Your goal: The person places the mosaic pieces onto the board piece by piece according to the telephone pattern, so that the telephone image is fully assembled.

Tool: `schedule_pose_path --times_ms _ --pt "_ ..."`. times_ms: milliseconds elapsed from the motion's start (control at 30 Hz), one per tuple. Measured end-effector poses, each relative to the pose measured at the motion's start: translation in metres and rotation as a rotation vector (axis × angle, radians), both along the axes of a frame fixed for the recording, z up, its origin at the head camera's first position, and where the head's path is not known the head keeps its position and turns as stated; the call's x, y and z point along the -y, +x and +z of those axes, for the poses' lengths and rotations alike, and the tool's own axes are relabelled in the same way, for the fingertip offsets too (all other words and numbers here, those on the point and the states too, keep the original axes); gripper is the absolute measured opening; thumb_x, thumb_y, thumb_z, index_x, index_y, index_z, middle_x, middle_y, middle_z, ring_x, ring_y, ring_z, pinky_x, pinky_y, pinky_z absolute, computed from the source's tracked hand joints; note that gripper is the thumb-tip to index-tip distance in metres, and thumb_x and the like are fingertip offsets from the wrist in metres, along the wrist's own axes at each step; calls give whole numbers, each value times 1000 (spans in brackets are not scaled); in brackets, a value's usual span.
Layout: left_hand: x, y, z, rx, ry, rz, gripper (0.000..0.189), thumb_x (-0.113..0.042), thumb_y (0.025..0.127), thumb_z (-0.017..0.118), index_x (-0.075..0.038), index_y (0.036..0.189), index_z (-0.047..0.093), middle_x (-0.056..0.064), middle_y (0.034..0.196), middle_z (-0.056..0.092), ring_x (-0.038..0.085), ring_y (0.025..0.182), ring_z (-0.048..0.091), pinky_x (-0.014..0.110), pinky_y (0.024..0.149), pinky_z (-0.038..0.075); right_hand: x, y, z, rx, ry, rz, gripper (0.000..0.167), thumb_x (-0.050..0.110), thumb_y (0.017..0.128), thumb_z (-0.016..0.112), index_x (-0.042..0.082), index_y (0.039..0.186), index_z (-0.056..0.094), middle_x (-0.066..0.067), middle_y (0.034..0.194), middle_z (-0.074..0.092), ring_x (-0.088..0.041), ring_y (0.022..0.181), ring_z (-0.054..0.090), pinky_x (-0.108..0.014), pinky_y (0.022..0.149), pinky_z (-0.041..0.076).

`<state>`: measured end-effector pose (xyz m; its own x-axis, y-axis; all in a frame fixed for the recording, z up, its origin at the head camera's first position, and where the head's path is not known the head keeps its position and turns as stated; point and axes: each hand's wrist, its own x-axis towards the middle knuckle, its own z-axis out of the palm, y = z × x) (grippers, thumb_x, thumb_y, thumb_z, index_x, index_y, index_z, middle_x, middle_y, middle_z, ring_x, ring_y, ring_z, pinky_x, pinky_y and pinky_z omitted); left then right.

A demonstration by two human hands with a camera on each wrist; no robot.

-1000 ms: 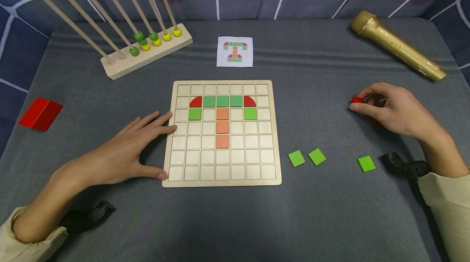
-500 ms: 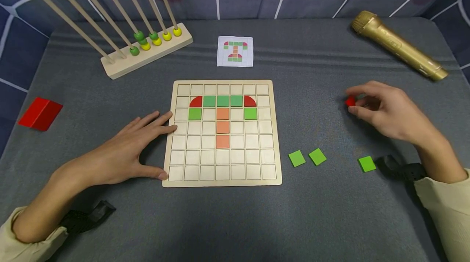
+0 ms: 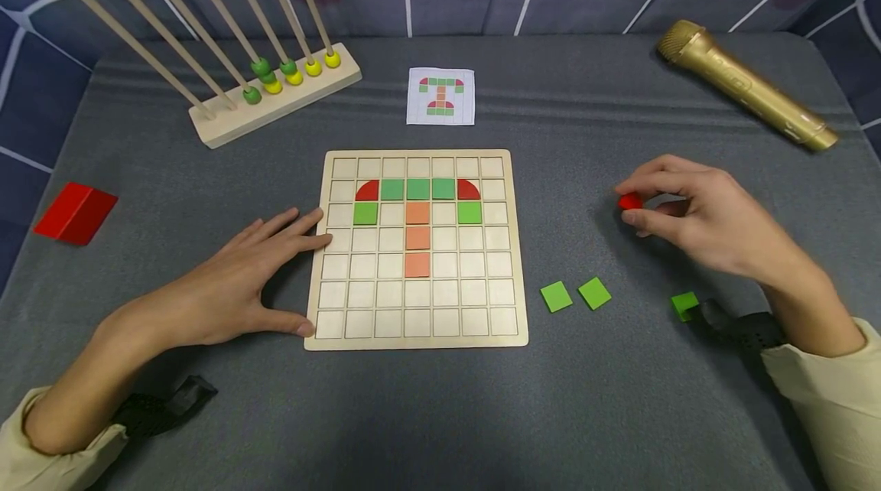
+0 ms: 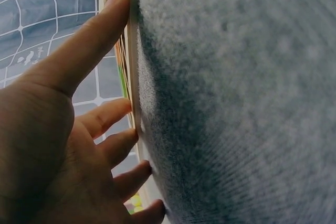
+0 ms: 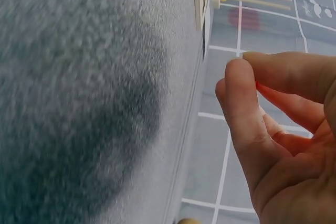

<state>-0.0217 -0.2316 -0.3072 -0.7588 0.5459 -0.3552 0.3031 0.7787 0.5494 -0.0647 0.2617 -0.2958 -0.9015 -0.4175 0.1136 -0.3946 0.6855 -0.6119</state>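
Note:
My right hand (image 3: 695,216) pinches a small red tile (image 3: 629,202) between thumb and fingers, over the cloth to the right of the board. In the right wrist view the fingers of this hand (image 5: 283,124) hide the tile. My left hand (image 3: 234,284), fingers spread and straight, touches the left edge of the wooden grid board (image 3: 519,323); the left wrist view shows the fingertips of that hand (image 4: 89,129) along the rim. On the board lie green tiles (image 3: 417,190), orange tiles (image 3: 417,237) and two red quarter-round tiles (image 3: 468,190), arranged like a T.
Two green tiles (image 3: 556,297) lie right of the board, another green tile (image 3: 683,304) partly under the right wrist strap. Behind the board is a pattern card (image 3: 440,96). A bead abacus (image 3: 275,108), a gold microphone (image 3: 750,86) and a red block (image 3: 76,213) stand around.
My right hand has moved left toward the board with the red tile between its fingers, and its wrist strap now overlaps one green tile. My left hand stays put.

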Motion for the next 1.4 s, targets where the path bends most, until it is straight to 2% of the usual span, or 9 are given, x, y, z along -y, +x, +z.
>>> schedule_pose_path --times_ms 200,433,600,700,900,1067,1167,1300,1400 --pt "0 1 0 -2 6 0 106 -71 70 73 -13 152 37 8 164 10 39 148 4 67 112 2 10 2 2 3 -29 -7 37 -8 80 76 2 115 71 2 100 65 2 86 61 -7 73 46" --pt "-1 0 0 -3 2 0 107 -71 70 73 -13 152 38 8 164 10 40 148 4 67 112 2 25 5 6 -25 -34 108 37 -7 82 76 5 117 70 5 98 67 -4 79 62 -12 67 47" --pt "-1 0 0 -2 -5 2 107 -72 69 73 -14 152 38 8 164 10 40 148 4 67 112 2 35 6 7 78 -94 179 38 -5 88 70 7 124 66 1 88 68 -12 61 63 -21 53 50" --pt "-1 0 -1 -4 -4 1 107 -72 69 73 -14 152 38 8 164 11 39 148 4 67 112 2 39 7 7 141 -141 189 38 -4 91 67 7 127 64 -3 84 68 -14 57 62 -25 50 50" --pt "0 0 0 -7 3 -3 106 -71 70 73 -13 152 38 8 164 11 40 148 4 67 112 2 43 9 3 225 -222 212 39 -8 89 67 5 126 63 -7 85 66 -16 57 62 -26 50 51" --pt "-1 0 0 -5 2 -3 106 -71 70 73 -13 152 38 9 164 11 40 148 4 67 112 1 48 9 1 250 -197 235 33 -4 89 69 3 121 63 0 81 67 -14 58 62 -28 52 52" --pt "-1 0 0 -9 1 -4 105 -71 70 73 -13 152 38 9 164 11 40 148 4 66 112 1 52 8 1 266 -181 258 35 -1 91 69 5 125 61 1 80 67 -14 60 63 -29 53 53" --pt "-1 0 0 -9 3 -3 106 -71 70 73 -13 152 38 8 164 10 39 148 4 66 112 1 58 6 2 231 -165 327 43 -1 92 67 7 133 58 3 78 65 -10 59 60 -27 52 51" --pt "-1 0 0 -5 4 -1 106 -71 70 73 -13 152 38 9 164 10 39 148 4 66 112 1 63 4 1 167 -154 371 37 -2 93 66 9 128 63 6 81 62 -7 60 57 -25 52 49"
